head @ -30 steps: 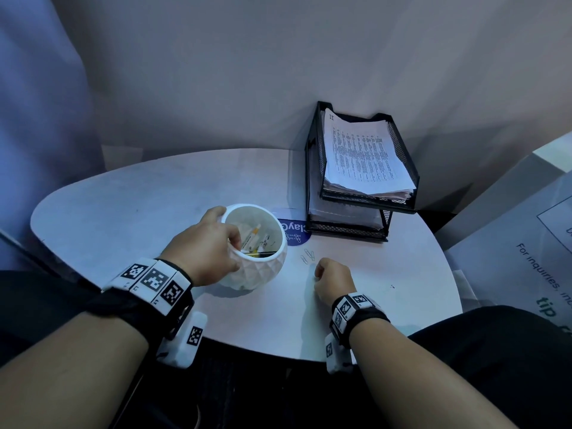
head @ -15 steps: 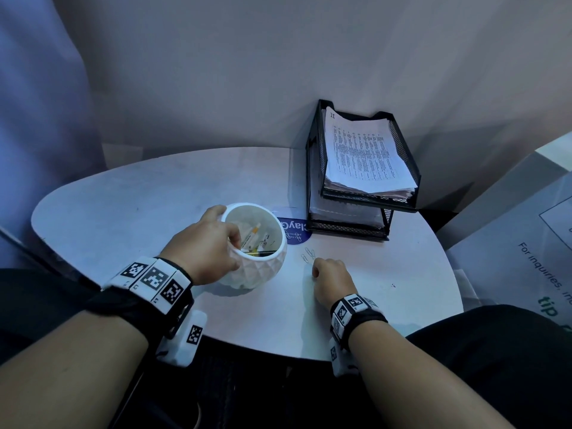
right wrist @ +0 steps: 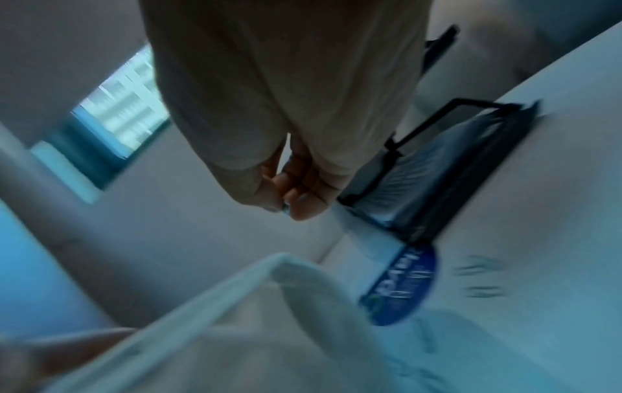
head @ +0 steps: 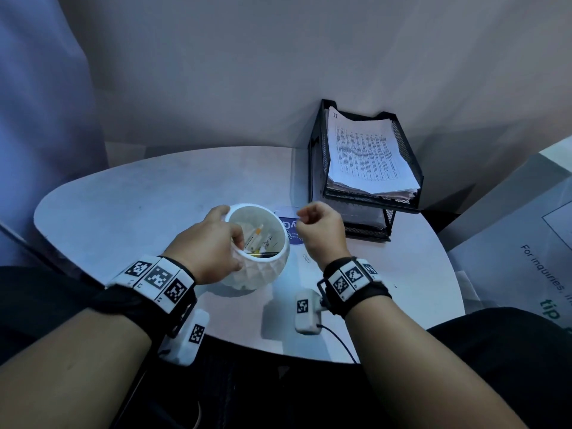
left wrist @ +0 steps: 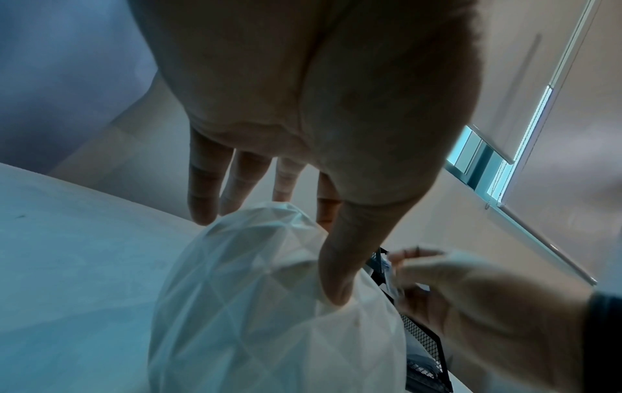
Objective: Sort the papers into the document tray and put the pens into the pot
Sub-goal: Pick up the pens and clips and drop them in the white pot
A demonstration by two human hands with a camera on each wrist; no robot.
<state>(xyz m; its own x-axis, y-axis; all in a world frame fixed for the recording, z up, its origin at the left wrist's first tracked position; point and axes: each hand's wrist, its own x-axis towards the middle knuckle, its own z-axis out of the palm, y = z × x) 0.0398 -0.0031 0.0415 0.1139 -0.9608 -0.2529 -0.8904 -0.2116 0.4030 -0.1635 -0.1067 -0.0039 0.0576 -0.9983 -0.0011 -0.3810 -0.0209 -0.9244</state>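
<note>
The white faceted pot (head: 263, 274) stands on the round table (head: 139, 196) with several pens (head: 255, 238) lying inside it. My left hand (head: 213, 243) grips the pot's left rim; in the left wrist view the thumb (left wrist: 340, 266) presses on the pot (left wrist: 262, 305) and the fingers curl behind it. Raised beside the pot's right rim, my right hand (head: 318, 233) pinches a small item (right wrist: 286, 210) that looks like a paper clip. The black mesh document tray (head: 371, 201) stands at the back right with a stack of printed papers (head: 365, 156) in its upper tier.
A blue round sticker (head: 291, 230) lies on the table between pot and tray. A loose paper clip (head: 306, 257) lies just right of the pot. A grey printed box (head: 526, 243) stands off the table's right side. Walls close in behind.
My right hand has lifted off the table by the paper clips and moved up and forward to the pot's right rim, fingers pinched. The left hand still holds the pot.
</note>
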